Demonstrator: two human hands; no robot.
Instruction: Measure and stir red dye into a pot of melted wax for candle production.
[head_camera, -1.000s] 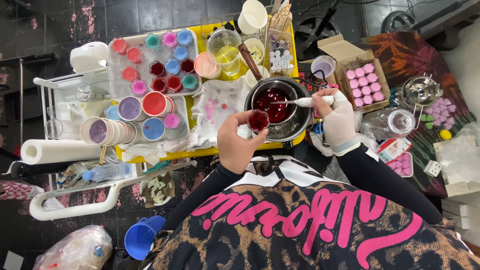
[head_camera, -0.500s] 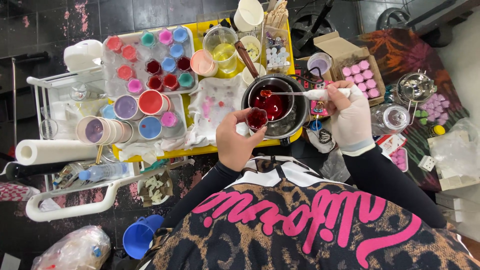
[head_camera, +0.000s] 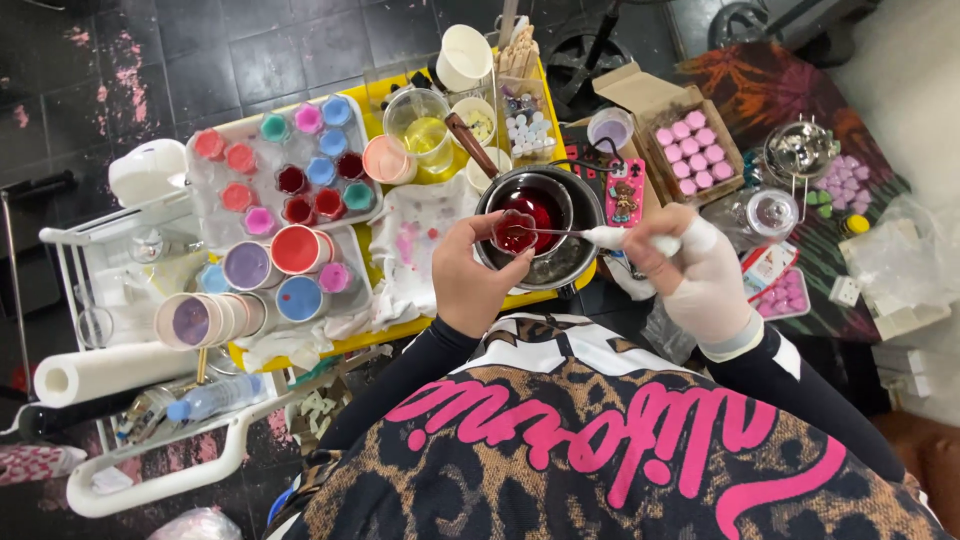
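My left hand (head_camera: 470, 275) holds a small clear cup (head_camera: 513, 231) of dark red liquid over the edge of a metal pot (head_camera: 558, 262). The pot holds more dark red liquid (head_camera: 540, 203). My right hand (head_camera: 690, 275), in a white glove, grips the white handle of a thin spoon (head_camera: 590, 235) whose tip reaches into the small cup. A brown wooden stick (head_camera: 468, 143) leans on the pot's far rim.
A yellow tray (head_camera: 400, 327) carries several small cups of coloured liquid (head_camera: 290, 185), larger paint pots (head_camera: 295, 248), a stained white cloth (head_camera: 425, 235) and a beaker of yellow liquid (head_camera: 425, 125). A paper roll (head_camera: 105, 372) lies left. A box of pink pieces (head_camera: 690, 145) sits right.
The small cup has risen from beside the pot to over its rim. The spoon has left the pot's liquid and now reaches into the cup. My right hand shifted lower right.
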